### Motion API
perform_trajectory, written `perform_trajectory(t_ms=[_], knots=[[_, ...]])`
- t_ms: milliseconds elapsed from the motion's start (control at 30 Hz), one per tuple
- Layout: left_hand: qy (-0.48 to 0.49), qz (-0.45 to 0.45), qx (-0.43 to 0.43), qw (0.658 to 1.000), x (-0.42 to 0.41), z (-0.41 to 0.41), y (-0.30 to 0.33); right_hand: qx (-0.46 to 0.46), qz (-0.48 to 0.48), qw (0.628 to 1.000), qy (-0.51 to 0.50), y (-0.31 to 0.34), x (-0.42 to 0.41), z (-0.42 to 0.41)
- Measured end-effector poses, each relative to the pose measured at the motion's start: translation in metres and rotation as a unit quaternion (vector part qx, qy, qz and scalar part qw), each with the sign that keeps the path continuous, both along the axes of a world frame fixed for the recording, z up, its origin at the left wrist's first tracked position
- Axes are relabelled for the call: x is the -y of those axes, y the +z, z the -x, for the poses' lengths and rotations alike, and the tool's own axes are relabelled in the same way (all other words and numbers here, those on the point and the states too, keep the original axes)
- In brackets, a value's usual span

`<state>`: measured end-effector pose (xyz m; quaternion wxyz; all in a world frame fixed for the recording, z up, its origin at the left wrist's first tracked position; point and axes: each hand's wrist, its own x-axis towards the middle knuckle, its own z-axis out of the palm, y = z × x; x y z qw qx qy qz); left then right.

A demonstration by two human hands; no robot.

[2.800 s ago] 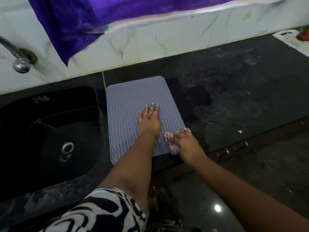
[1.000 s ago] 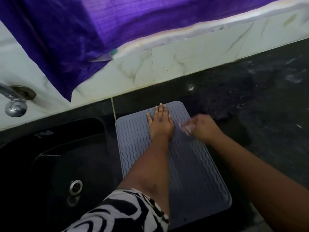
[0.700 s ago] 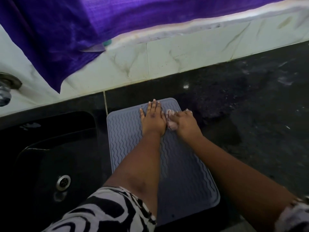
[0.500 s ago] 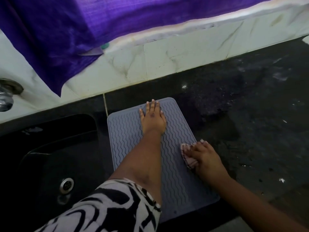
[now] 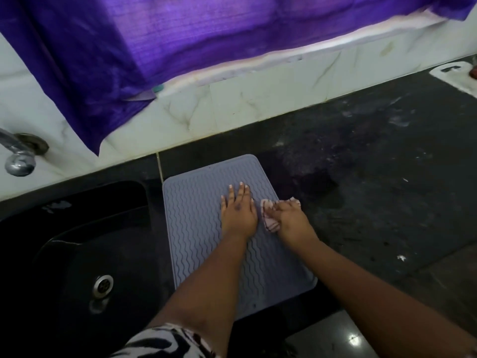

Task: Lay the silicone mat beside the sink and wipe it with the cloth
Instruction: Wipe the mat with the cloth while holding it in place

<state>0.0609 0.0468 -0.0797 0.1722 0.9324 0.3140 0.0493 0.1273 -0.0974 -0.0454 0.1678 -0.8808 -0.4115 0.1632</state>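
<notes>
A grey-blue silicone mat (image 5: 196, 223) with wavy ridges lies flat on the black counter, just right of the black sink (image 5: 77, 254). My left hand (image 5: 238, 213) presses flat on the mat's upper middle, fingers spread. My right hand (image 5: 290, 219) is closed on a small pink-white cloth (image 5: 269, 218) at the mat's right edge, right next to the left hand. Part of the cloth sticks out past the mat's edge onto the counter.
The black counter (image 5: 374, 202) extends to the right, dusty and streaked. A white chopping board (image 5: 462, 76) lies at the far right. A tap (image 5: 18, 156) juts from the marble wall above the sink. Purple fabric (image 5: 180, 42) hangs from the ledge behind.
My right hand has moved the cloth back up along the mat's right side, from its lower right to beside my left hand. The left hand has stayed pressed on the mat.
</notes>
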Motion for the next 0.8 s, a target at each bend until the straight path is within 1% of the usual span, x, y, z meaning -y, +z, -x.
perform_trajectory(t_ms=[100, 167, 200, 233, 267, 300, 367, 433, 467, 500, 567, 633, 700, 800], knots=[[0.012, 0.003, -0.005, 1.000, 0.001, -0.006, 0.001, 0.013, -0.005, 1.000, 0.005, 0.004, 0.042, 0.022], [0.013, -0.003, -0.006, 1.000, 0.004, -0.004, 0.001, 0.011, 0.009, 1.000, 0.012, 0.009, 0.070, 0.041], [0.011, -0.006, -0.013, 1.000, 0.004, -0.004, 0.002, -0.002, 0.039, 0.999, 0.015, 0.013, 0.078, 0.045], [0.006, -0.014, -0.025, 1.000, 0.004, -0.004, 0.004, -0.028, 0.078, 0.997, 0.006, 0.021, 0.081, 0.044], [0.002, -0.026, -0.035, 0.999, 0.004, -0.004, 0.006, -0.065, 0.095, 0.993, -0.015, 0.031, 0.079, 0.040], [0.001, -0.035, -0.038, 0.999, 0.006, -0.005, 0.009, -0.101, 0.085, 0.991, -0.034, 0.040, 0.072, 0.033], [0.012, -0.021, -0.021, 0.999, 0.018, -0.001, 0.014, -0.127, 0.005, 0.990, -0.055, 0.051, 0.054, 0.020], [0.032, -0.008, 0.005, 0.999, 0.035, 0.013, 0.011, -0.111, -0.045, 0.992, -0.049, 0.050, 0.035, 0.014], [0.034, -0.003, 0.008, 0.999, 0.044, 0.023, 0.008, -0.099, -0.038, 0.994, -0.037, 0.045, 0.027, 0.015], [0.031, 0.003, 0.003, 1.000, 0.050, 0.033, 0.005, -0.082, -0.008, 0.996, -0.025, 0.035, 0.024, 0.019], [0.022, 0.004, -0.012, 1.000, 0.056, 0.045, -0.002, -0.010, 0.051, 0.999, 0.003, 0.014, 0.031, 0.033], [0.019, 0.006, -0.017, 1.000, 0.054, 0.046, -0.002, 0.045, 0.041, 0.998, 0.011, 0.002, 0.047, 0.045], [0.021, 0.009, -0.024, 0.999, 0.054, 0.041, -0.003, 0.050, 0.031, 0.998, 0.015, 0.001, 0.064, 0.052], [0.031, 0.013, -0.028, 0.999, 0.055, 0.041, -0.006, 0.038, 0.058, 0.998, 0.010, 0.007, 0.093, 0.072]])
